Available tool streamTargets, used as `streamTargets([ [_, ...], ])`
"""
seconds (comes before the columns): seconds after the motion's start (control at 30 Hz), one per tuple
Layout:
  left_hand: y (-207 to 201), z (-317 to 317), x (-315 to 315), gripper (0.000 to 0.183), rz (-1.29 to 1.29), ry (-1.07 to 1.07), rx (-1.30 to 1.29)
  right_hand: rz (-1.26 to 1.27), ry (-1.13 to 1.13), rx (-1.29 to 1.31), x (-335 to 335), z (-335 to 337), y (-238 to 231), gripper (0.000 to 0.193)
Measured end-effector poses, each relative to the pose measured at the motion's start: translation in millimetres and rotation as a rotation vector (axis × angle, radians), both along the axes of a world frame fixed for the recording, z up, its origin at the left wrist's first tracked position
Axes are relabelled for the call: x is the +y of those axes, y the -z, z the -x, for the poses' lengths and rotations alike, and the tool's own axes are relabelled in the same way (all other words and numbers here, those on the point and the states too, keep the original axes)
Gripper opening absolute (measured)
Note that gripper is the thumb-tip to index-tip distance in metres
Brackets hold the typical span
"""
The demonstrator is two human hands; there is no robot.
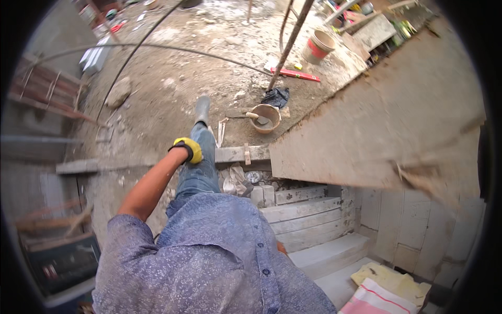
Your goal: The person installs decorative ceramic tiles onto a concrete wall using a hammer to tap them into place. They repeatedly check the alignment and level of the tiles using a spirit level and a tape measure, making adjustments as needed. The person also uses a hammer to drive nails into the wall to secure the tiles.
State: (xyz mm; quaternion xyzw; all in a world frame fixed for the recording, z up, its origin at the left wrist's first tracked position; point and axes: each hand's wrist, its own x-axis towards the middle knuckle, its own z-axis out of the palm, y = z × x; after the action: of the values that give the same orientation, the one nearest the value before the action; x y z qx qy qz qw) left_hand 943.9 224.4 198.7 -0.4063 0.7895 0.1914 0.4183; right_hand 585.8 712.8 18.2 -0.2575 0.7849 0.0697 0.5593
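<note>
My left hand (191, 149) wears a yellow work glove with a dark band at the wrist. It is against or just over the blue jeans (196, 178) of my outstretched leg, near the knee. Its fingers are mostly turned away, so their pose is unclear. My right hand is out of sight; only a small patch of skin (281, 247) shows beside my shirt. Ahead of the hand, past the grey boot (202, 109), a round mortar bucket (265, 118) stands on the ground with a wooden-handled trowel (257, 117) lying in it.
A concrete slab (376, 120) juts in at the right, above white block steps (308, 214). A rusty pole (287, 49) rises near a red spirit level (295, 75) and a paint bucket (318, 47). A dark cable (157, 47) crosses the rubble-strewn dirt. Sacks (376, 298) lie lower right.
</note>
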Motion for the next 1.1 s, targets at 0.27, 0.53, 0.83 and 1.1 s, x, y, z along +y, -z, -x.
streamTargets([
  [0.27, 128.3, -34.4, -312.1, 0.059, -0.286, -0.263, 0.478, -0.081, 0.238, 0.162, -359.4, -69.8, -2.2, 0.043],
  [0.53, 30.1, -15.7, -499.0, 0.036, -0.337, -0.107, 0.424, 0.585, 0.748, 0.367, -595.6, -94.1, -202.6, 0.039],
  [0.83, 27.5, 201.8, -552.1, 0.033, -0.549, -0.162, 0.803, 0.641, 1.291, 0.509, -691.9, -16.2, -164.1, 0.034],
  [1.1, -7.2, 449.4, -560.9, 0.039, -0.680, -0.121, 0.817, 0.350, 1.604, 0.125, -755.2, 217.9, -36.3, 0.036],
])
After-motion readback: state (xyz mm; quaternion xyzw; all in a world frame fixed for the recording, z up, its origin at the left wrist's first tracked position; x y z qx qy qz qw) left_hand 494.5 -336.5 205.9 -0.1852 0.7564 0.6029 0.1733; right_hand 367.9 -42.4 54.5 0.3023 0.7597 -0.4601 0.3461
